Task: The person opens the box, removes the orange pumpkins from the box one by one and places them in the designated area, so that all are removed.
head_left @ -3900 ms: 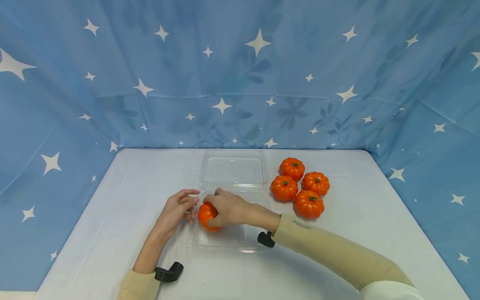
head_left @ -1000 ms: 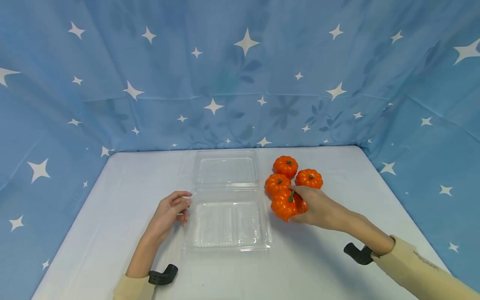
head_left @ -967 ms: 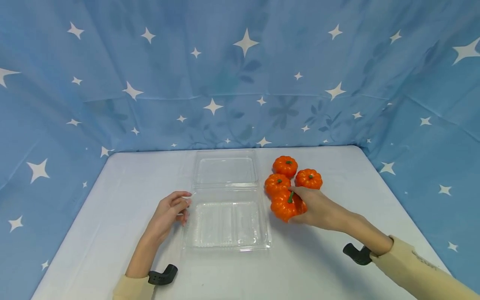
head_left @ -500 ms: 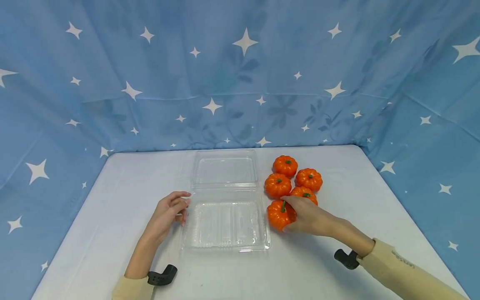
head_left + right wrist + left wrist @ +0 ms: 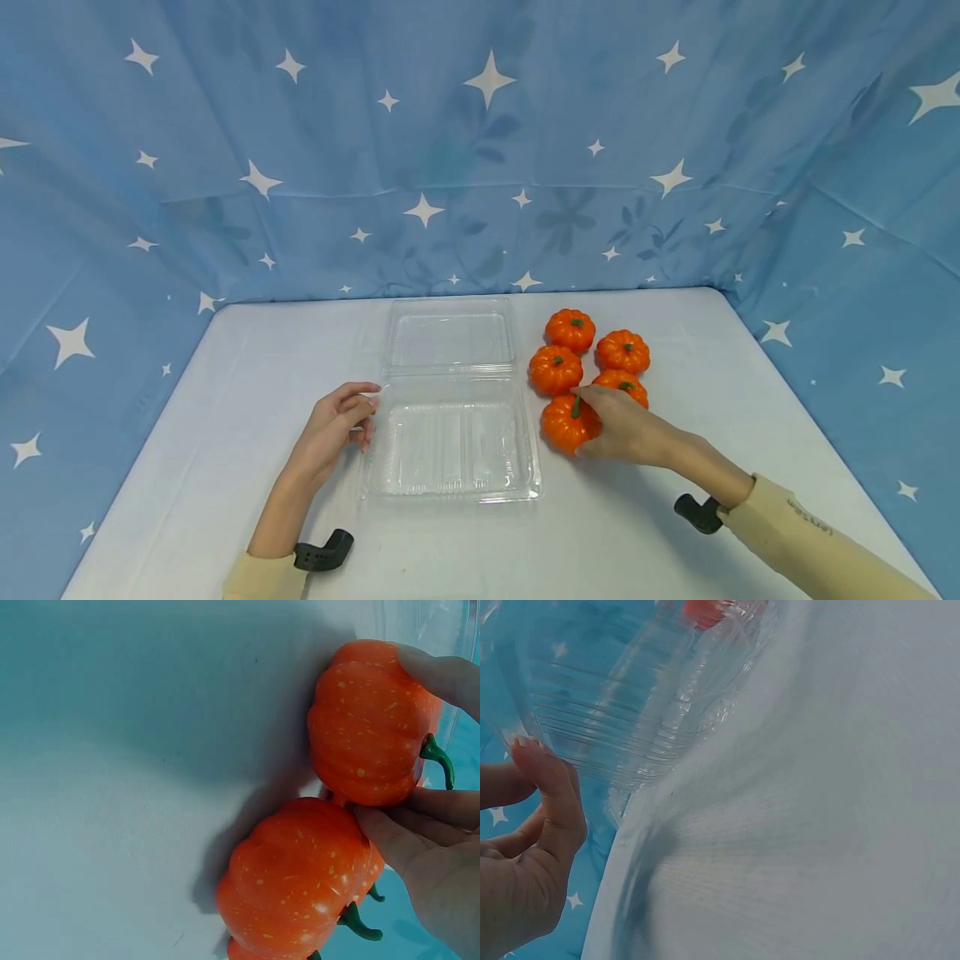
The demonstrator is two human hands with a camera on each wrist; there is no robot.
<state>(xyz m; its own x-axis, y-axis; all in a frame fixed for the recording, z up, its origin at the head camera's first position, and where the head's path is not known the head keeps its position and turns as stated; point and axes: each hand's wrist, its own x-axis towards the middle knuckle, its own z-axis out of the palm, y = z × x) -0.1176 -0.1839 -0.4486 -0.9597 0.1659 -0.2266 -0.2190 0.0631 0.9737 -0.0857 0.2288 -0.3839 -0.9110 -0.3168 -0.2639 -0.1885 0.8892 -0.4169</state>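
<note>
My right hand (image 5: 630, 429) grips a small orange toy pumpkin (image 5: 567, 425) with a green stem, right of the container. In the right wrist view the thumb and fingers lie around that pumpkin (image 5: 371, 724), and the fingers touch a neighbouring pumpkin (image 5: 292, 877). An open clear plastic container (image 5: 427, 450) lies mid-table, its base bare, its lid (image 5: 450, 342) folded back flat. My left hand (image 5: 330, 429) rests at the container's left edge with loosely bent fingers. Up close in the left wrist view, a fingertip touches the clear wall (image 5: 622, 712).
Several more pumpkins cluster behind and beside the held one: one at the back (image 5: 570, 331), one at left (image 5: 555, 370), two on the right (image 5: 623, 352). A white cloth covers the table (image 5: 262, 358). A blue star-patterned curtain (image 5: 337, 233) surrounds the far sides.
Earlier my right hand held a pumpkin inside the container; now that hand is among the pumpkins to its right. Lately the held pumpkin shifted slightly right and back, nudging its neighbours rightward. My left hand stayed.
</note>
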